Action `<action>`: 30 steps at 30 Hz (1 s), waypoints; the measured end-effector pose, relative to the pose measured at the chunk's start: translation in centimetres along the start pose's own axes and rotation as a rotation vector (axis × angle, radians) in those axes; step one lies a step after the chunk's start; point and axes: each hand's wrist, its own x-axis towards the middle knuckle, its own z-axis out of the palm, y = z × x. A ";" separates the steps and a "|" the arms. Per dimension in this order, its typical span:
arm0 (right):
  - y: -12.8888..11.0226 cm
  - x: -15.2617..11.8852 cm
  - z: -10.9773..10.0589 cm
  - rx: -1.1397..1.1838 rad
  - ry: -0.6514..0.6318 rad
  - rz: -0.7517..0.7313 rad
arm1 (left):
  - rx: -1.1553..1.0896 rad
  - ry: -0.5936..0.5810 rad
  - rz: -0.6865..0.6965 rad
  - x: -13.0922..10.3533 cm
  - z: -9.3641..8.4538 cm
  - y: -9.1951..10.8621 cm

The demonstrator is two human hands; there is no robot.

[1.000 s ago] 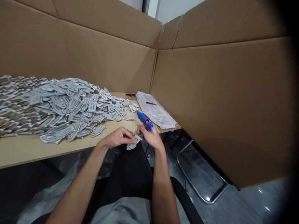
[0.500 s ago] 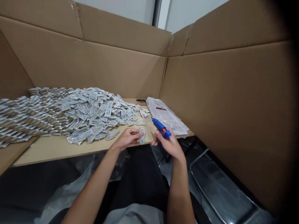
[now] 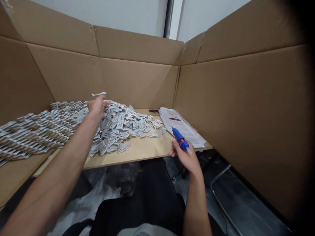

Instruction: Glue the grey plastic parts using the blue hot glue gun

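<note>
My left hand [image 3: 97, 105] reaches over the back of a heap of flat grey-white plastic pieces [image 3: 120, 123]. Its thumb stands apart from the fingers. One such piece [image 3: 98, 94] shows edge-on just above the fingertips; whether it still touches them I cannot tell. My right hand [image 3: 184, 154] is wrapped round a blue glue gun [image 3: 180, 138] at the table's front right edge. The gun's nozzle points away and to the left, and a clear glue stick sticks out of its rear.
Neat stacked rows of similar pieces [image 3: 36, 131] fill the left side. Printed paper sheets [image 3: 194, 132] with a red pen-like object [image 3: 174, 119] lie at right. Cardboard walls [image 3: 140, 82] surround the table [image 3: 140, 149]. A metal-framed chair [image 3: 219, 177] stands below right.
My left hand has moved from the table's front edge to the upper left, over the heap, with the plastic piece. My right hand keeps the glue gun. The view has shifted left.
</note>
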 end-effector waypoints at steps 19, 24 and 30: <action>4.0 1.0 0.2 -0.592 0.163 -0.067 | 1.063 -0.942 0.859 -15.4 3.0 -15.2; 3.8 1.6 1.2 -0.692 0.172 -0.065 | 0.898 -0.727 0.782 -15.0 3.4 -14.5; 0.9 3.4 6.5 -0.788 -0.019 0.070 | 0.511 -0.396 0.297 -16.0 2.0 -11.5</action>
